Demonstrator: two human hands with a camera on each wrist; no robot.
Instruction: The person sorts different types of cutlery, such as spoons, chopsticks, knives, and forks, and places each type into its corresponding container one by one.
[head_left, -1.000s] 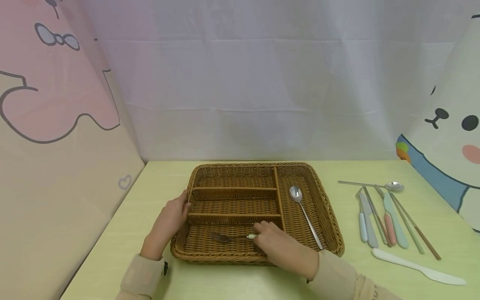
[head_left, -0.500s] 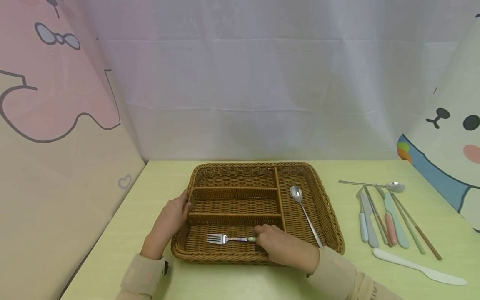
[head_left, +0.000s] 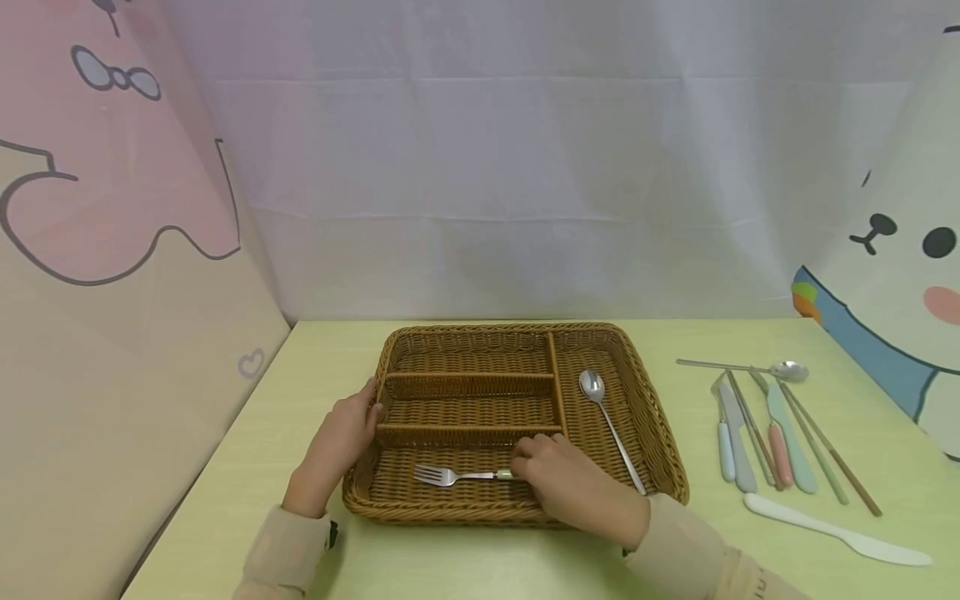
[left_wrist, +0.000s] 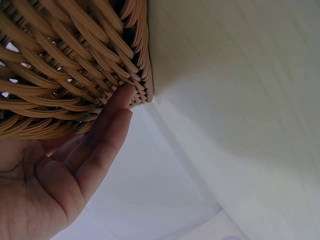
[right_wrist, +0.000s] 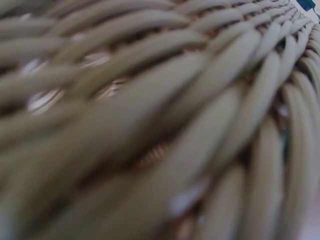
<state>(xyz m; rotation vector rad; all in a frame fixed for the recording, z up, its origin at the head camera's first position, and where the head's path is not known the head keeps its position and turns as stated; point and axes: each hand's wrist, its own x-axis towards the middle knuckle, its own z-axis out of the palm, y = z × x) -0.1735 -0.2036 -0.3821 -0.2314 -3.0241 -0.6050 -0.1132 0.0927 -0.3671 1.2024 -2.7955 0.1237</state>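
Observation:
My left hand [head_left: 335, 452] holds the left side of the brown wicker basket [head_left: 480, 517], thumb at the rim. In the left wrist view, the fingers of the left hand [left_wrist: 75, 175] lie along the outside of the wicker wall [left_wrist: 60, 80]. A fork [head_left: 442, 476] with a pale green handle lies in the basket's front left compartment, tines to the left. Over its handle end is my right hand [head_left: 573, 486], fingers bent; whether they grip the handle is hidden. Blurred wicker [right_wrist: 150, 110] fills the right wrist view.
A spoon [head_left: 613, 433] lies in the right compartment. On the table [head_left: 262, 467], right of the basket, are several knives, chopsticks and other utensils with coloured handles, another spoon [head_left: 787, 372] behind them and a white knife [head_left: 836, 531] in front. Cloth walls stand behind and at both sides.
The fork has turned from edge-on to flat, its tines now clearly seen. My right hand has shifted slightly right and away from me, while the fork has barely moved. The left hand has stayed put.

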